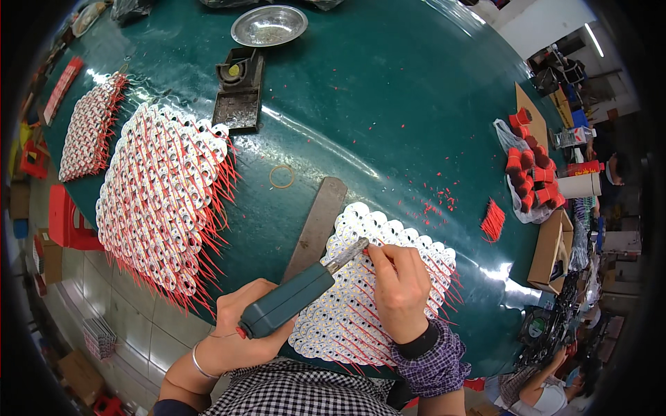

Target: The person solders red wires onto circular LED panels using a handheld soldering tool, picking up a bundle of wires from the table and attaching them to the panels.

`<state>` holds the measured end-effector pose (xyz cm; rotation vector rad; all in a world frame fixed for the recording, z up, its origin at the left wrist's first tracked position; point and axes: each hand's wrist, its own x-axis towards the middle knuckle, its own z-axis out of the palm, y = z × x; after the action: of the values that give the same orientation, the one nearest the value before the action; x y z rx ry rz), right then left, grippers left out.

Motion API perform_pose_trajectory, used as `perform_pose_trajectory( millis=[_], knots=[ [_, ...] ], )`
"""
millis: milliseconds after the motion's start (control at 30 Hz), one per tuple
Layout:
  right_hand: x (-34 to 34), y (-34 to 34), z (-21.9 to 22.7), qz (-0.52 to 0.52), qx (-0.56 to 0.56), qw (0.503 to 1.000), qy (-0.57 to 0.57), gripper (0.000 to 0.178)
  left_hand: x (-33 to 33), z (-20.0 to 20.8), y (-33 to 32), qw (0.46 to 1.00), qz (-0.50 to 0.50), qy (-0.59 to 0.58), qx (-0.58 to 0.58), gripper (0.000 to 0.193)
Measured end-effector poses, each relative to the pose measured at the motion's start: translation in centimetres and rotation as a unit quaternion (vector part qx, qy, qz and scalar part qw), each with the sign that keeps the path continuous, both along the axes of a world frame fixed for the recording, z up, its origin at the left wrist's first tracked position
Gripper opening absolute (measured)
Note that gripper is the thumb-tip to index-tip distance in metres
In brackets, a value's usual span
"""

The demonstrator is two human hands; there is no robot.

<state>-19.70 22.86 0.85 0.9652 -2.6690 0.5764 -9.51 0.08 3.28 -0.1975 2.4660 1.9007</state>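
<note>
Head view: my left hand (239, 333) grips a soldering iron (298, 295), tip on the disc sheet (388, 277); right fingers (378, 253) pinch a red wire there. Soldering underway; next joint needs steady aim.

Left hand (239, 333) grips soldering iron (298, 291); right hand (399, 281) presses red wire (368, 258) onto white discs (340, 319)

Dark green glossy table (416, 104); pale tiled floor (132, 333) below left; white wall (548, 24), possibly ceiling strip light (593, 38).

teal soldering iron (291, 297), tilted over white discs (333, 315)
</note>
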Motion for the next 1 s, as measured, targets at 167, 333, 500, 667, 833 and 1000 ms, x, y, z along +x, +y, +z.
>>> perform_pose_trajectory(
  millis=[167, 333, 500, 667, 833, 1000],
  knots=[
    [0.0, 0.0, -0.2, -0.001, -0.002, 1.0, 0.007, 0.032, 0.1, 0.1, -0.1, 1.0, -0.005, -0.002, -0.01, 0.019],
    [0.1, -0.1, -0.1, -0.002, -0.001, 1.0, 0.003, 0.031, 0.3, 0.4, 0.0, 0.997, 0.026, 0.057, -0.049, 0.019],
    [0.0, 0.0, 0.3, -0.005, 0.0, 1.0, -0.006, 0.031, 0.4, 0.7, -0.7, 0.997, 0.028, 0.06, -0.043, 0.023],
    [-0.7, 0.1, 3.0, -0.014, -0.018, 1.0, -0.006, 0.025, 0.6, 0.4, -1.4, 0.995, 0.042, 0.074, -0.042, 0.025],
    [-1.9, -1.1, 3.1, 0.009, -0.041, 0.999, -0.002, 0.024, 0.2, 0.6, -1.5, 0.997, 0.057, 0.057, -0.013, 0.025],
    [-1.7, -1.4, 0.0, 0.002, -0.062, 0.998, 0.003, 0.029, 0.1, 0.4, -1.3, 0.997, 0.062, 0.051, -0.003, 0.025]
  ],
)
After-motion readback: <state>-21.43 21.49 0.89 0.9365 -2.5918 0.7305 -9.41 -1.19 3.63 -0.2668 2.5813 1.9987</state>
